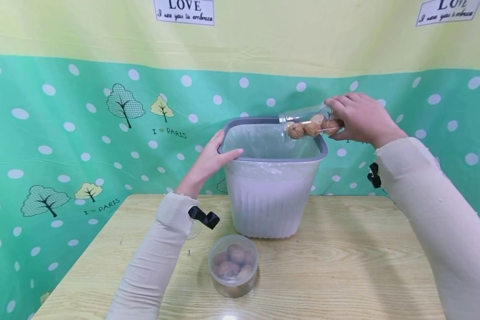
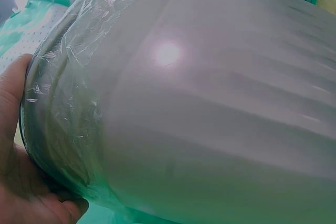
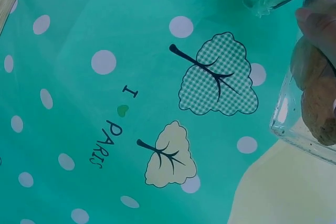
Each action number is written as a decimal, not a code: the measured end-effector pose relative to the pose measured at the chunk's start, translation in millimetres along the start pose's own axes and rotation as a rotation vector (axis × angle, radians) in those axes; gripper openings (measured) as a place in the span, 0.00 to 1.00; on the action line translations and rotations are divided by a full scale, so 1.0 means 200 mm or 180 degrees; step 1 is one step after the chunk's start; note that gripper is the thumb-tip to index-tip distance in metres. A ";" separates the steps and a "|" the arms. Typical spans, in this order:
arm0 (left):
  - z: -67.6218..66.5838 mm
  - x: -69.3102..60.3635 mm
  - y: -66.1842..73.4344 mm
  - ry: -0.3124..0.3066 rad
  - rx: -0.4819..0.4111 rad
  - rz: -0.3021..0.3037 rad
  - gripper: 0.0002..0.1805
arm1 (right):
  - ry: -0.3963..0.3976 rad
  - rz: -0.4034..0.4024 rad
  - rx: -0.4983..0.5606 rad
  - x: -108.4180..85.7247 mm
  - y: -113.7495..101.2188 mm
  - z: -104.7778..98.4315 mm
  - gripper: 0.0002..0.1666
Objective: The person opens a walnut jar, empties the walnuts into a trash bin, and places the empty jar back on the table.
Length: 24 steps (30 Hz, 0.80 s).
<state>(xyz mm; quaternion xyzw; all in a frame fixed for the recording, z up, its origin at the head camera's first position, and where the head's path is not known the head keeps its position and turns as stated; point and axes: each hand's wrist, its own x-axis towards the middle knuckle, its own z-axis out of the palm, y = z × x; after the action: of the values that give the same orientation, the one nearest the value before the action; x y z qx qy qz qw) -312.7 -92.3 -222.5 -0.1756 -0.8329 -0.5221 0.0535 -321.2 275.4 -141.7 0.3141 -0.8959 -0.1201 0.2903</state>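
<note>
In the head view, my right hand (image 1: 360,116) grips a clear jar (image 1: 283,122) by its base end. The jar lies almost sideways over the right part of the bin's opening, mouth facing left. Several walnuts (image 1: 313,128) are inside it, one close to the mouth. My left hand (image 1: 211,159) holds the left rim of the grey-white trash bin (image 1: 270,200), with the thumb over the edge. A thin clear bag (image 1: 252,138) lines the bin and folds over its rim. The inside bottom is hidden. In the right wrist view, walnuts (image 3: 320,106) show through the jar wall.
A round clear tub (image 1: 234,291) with several walnuts stands on the wooden table (image 1: 324,275) before the bin. Beside the left wrist, a clear round piece (image 1: 194,230) is partly hidden. A printed green and yellow cloth (image 1: 64,151) hangs close behind the bin.
</note>
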 end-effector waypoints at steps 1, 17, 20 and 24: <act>0.00 0.00 0.00 0.0005 -0.0001 0.0011 0.51 | 0.0015 0.0013 0.0002 0.00 0.00 0.00 0.48; 0.00 0.01 0.00 -0.0013 0.0020 0.0040 0.51 | 0.0011 0.0027 0.0097 -0.01 0.00 0.00 0.49; 0.00 0.00 0.00 -0.0014 0.0006 0.0090 0.51 | 0.0056 0.0038 0.0118 -0.01 0.00 0.00 0.49; -0.01 0.00 0.00 -0.0023 0.0050 0.0105 0.51 | 0.0044 0.0101 0.0164 -0.01 0.00 0.01 0.49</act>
<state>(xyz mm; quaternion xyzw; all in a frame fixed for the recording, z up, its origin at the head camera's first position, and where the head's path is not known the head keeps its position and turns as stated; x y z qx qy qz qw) -313.0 -93.2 -222.0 -0.1909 -0.8341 -0.5140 0.0605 -320.9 276.8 -143.1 0.3081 -0.9015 -0.0901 0.2902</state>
